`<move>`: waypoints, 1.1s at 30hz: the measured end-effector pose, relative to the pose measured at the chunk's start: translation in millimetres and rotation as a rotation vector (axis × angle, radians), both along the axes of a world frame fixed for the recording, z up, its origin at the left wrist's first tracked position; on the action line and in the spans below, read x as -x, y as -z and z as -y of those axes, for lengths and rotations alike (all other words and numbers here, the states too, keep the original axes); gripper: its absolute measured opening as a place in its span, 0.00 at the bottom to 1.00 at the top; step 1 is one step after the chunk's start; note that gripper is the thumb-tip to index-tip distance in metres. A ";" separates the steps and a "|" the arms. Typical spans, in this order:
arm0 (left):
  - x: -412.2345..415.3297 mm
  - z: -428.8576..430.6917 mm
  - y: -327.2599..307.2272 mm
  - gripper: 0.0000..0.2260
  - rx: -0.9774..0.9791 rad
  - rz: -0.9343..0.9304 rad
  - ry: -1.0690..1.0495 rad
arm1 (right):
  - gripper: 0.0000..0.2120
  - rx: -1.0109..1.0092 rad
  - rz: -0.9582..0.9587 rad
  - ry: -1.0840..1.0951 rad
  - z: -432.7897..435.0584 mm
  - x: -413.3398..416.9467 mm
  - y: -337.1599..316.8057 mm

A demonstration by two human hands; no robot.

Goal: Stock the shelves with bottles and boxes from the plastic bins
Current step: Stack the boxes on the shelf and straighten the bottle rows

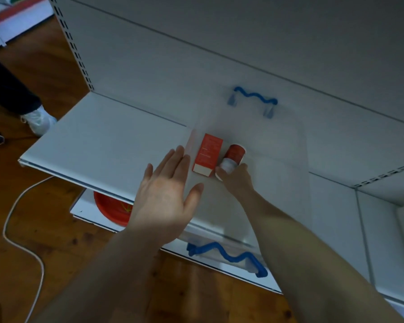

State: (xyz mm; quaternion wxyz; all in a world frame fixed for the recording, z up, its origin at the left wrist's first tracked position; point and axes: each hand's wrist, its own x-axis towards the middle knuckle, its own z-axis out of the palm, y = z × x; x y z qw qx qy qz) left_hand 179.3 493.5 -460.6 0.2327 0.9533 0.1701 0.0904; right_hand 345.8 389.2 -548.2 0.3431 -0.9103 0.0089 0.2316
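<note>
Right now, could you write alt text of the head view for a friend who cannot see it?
A person's right hand grips an orange bottle with a white cap inside a clear plastic bin with blue handles, beside an orange cardboard box. The open left hand is near the bin's left wall; the bin sits on a white shelf.

Head cam shows arms only. Left grip: bare hand, four fingers plus thumb all showing, faint knuckle ridges across back. Left forearm: bare right down to bottom frame edge. Right grip: bare hand, knuckles and wrist showing, fingertips partly hidden. Right forearm: bare to bottom-right frame edge, looks broad near lens, wide-angle stretch. Nails too soft to read. Picture blurry, fine detail lost.
</note>
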 end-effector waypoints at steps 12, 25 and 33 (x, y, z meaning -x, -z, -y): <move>-1.9 1.8 -4.6 0.33 -0.062 -0.017 0.007 | 0.27 -0.067 0.086 0.098 26.6 16.3 -66.8; -22.5 36.2 -16.9 0.22 -0.074 0.235 0.082 | 0.20 -0.429 0.462 -0.063 118.7 60.8 -158.1; -80.8 52.2 12.0 0.22 0.050 -0.138 -0.007 | 0.19 -0.437 0.546 -0.004 134.5 47.2 -155.0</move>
